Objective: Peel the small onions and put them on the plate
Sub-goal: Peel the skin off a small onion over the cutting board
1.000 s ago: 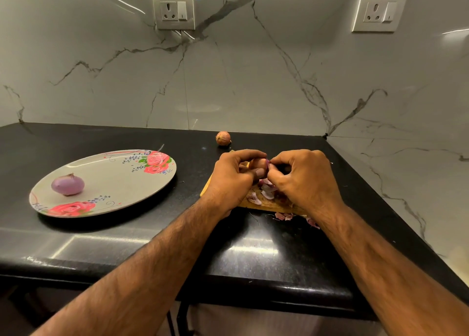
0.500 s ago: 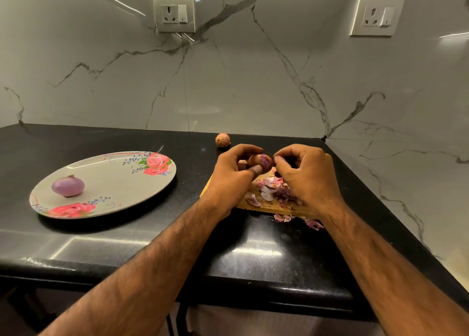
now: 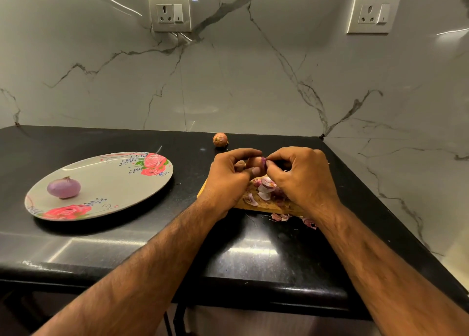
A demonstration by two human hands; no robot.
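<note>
My left hand [image 3: 229,178] grips a small onion [image 3: 256,162] between thumb and fingers, above a wooden cutting board [image 3: 264,205]. My right hand [image 3: 302,177] pinches the skin at the onion's right end. Loose purple and white peels [image 3: 265,187] lie on the board. A peeled purple onion [image 3: 64,187] sits on the left part of the floral plate [image 3: 121,181]. One unpeeled brown onion [image 3: 220,139] rests on the counter near the wall, behind my hands.
The black counter [image 3: 127,247] ends at a rounded front edge. A marble wall with two sockets [image 3: 170,13] rises behind, and another marble wall bounds the right side. A few peel scraps [image 3: 281,217] lie off the board's near edge.
Both hands have lifted the onion a little above the board. My right fingertips have shifted to the onion's right end, where purple flesh shows.
</note>
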